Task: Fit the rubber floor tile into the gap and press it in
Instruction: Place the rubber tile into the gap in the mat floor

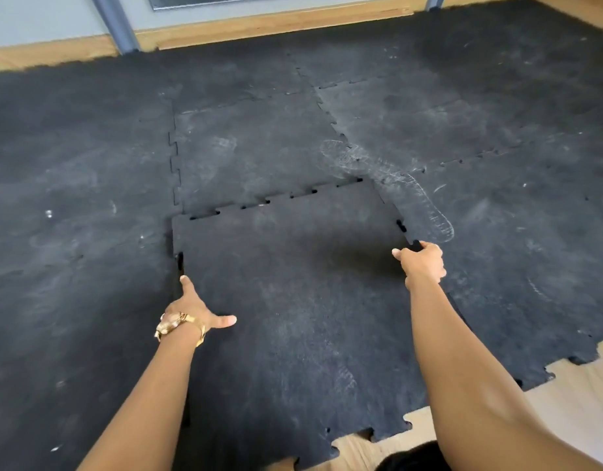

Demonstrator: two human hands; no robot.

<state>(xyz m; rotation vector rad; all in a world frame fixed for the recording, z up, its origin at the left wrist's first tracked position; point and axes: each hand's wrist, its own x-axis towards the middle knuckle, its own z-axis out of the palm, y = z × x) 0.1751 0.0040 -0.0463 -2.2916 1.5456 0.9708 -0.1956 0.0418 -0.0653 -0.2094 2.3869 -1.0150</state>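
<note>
Aligning step, not yet pressing: loose rubber floor tile (293,300) lying at centre over the gap, far teeth at 12 o'clock only partly meshed, dark slots showing along that seam. Left hand (194,309) spread wide and flat at the tile's 9 o'clock edge; right hand (424,265) curled around the 3 o'clock edge, pinching a tab. Next, probably: nudge the teeth into register, then push down along the seams. No readable brand or writing; only a dusty shoe print (395,185) at 1 o'clock.

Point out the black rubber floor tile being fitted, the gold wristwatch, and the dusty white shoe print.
Black rubber floor tile (293,300): head view, middle of its top face.
Gold wristwatch (172,326): head view, on its face at the wrist.
Dusty white shoe print (425,205): head view, on the sole mark's heel half.
</note>
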